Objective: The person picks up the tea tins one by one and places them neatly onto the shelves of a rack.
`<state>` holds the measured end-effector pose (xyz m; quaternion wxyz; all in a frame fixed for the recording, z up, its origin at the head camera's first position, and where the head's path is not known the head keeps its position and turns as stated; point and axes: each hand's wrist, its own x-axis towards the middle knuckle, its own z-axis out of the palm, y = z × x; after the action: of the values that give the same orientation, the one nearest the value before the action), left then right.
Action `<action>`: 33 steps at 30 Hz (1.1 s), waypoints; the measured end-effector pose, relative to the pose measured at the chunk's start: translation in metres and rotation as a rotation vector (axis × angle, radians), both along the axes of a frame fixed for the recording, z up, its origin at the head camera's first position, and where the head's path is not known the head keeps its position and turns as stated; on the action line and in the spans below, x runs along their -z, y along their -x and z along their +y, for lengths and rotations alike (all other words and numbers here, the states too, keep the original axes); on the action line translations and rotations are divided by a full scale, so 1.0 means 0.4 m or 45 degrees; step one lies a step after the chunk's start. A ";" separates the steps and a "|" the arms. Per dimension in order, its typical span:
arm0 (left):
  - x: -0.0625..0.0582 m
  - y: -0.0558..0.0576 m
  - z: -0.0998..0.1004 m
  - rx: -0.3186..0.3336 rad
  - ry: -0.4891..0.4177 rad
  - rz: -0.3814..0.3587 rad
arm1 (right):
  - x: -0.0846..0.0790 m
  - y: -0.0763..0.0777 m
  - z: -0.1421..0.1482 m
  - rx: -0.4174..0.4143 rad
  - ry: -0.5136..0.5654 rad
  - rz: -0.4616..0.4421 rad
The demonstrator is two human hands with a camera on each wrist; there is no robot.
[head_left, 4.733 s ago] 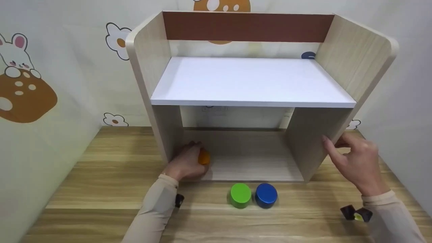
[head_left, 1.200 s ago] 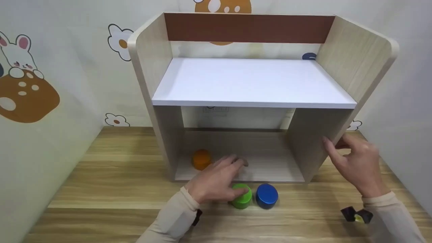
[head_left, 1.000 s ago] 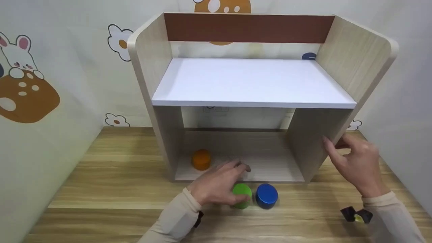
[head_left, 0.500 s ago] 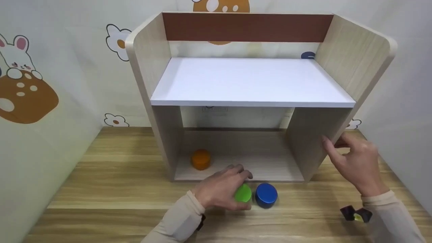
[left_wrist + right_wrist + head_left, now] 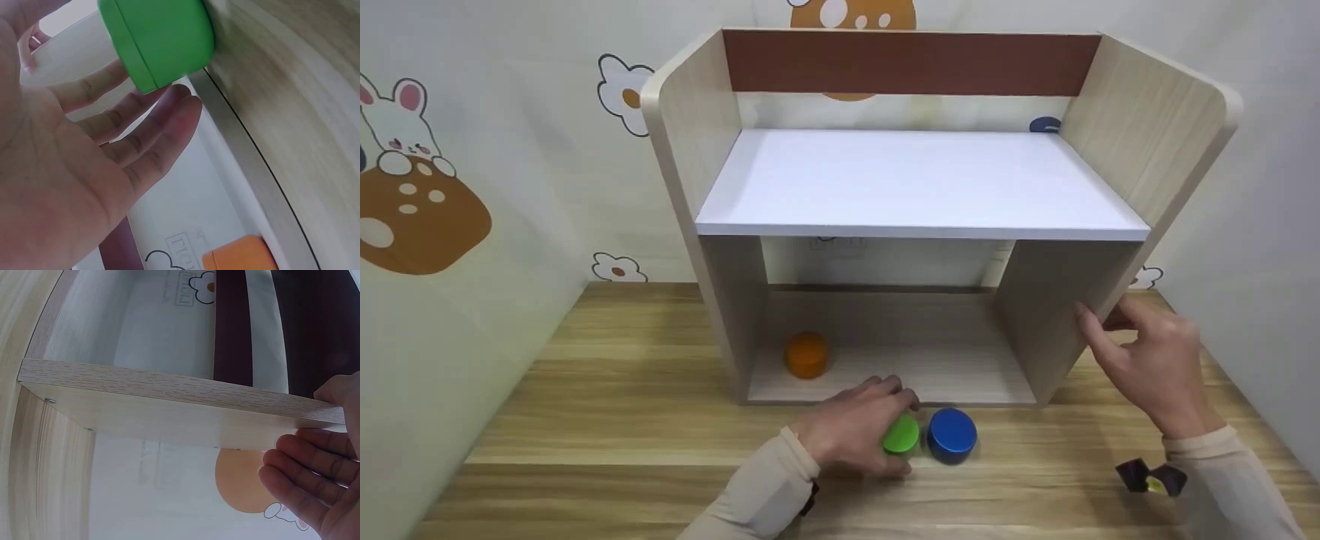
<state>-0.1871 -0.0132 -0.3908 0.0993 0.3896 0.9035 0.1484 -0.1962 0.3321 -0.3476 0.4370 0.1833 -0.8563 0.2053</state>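
Observation:
Curled round a small green round container [image 5: 901, 435], my left hand [image 5: 859, 427] has its thumb on the near side and its fingertips on the far side. In the left wrist view the fingers pass behind the green container [image 5: 163, 42]; the thumb tip is out of frame. A matching blue container [image 5: 952, 435] stands just to its right on the table. An orange one [image 5: 807, 355] sits at the left of the lower compartment. My right hand [image 5: 1155, 364] grips the front edge of the shelf's right side panel [image 5: 1057, 307], thumb inside, other fingers outside.
The wooden desktop shelf has a white middle board [image 5: 922, 180] above the lower compartment and a brown rail [image 5: 915, 64] at the top back. It stands on a wood-grain table [image 5: 585, 420], with cartoon-printed walls [image 5: 540, 165] behind and beside it.
The orange container was left in the lower compartment as my left hand moved right, out to the green container, and closed round it. My right hand stays on the side panel.

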 end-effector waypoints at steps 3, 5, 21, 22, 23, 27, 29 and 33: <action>0.005 0.001 0.002 -0.001 0.007 -0.019 | -0.001 -0.001 0.000 0.003 0.002 -0.010; 0.008 0.002 0.004 -0.004 0.012 -0.030 | -0.001 -0.002 0.000 0.007 0.001 -0.013; 0.021 0.004 0.005 0.000 -0.015 -0.029 | -0.004 -0.007 -0.004 0.018 -0.012 -0.026; 0.021 0.004 0.005 -0.001 -0.022 -0.027 | -0.003 -0.006 -0.003 0.019 -0.015 -0.020; 0.021 0.003 0.005 -0.002 -0.026 -0.024 | -0.003 -0.005 -0.002 0.020 -0.018 -0.014; 0.022 0.003 0.005 -0.004 -0.026 -0.026 | -0.002 -0.005 -0.001 0.020 -0.021 -0.012; 0.022 0.004 0.005 -0.008 -0.022 -0.027 | -0.003 -0.006 -0.002 0.020 -0.018 -0.016; 0.022 0.004 0.007 -0.009 -0.019 -0.030 | -0.004 -0.007 -0.004 0.020 -0.012 -0.033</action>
<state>-0.1885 -0.0104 -0.3996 0.1065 0.3853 0.9025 0.1601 -0.1933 0.3304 -0.3459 0.4265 0.1758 -0.8644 0.2002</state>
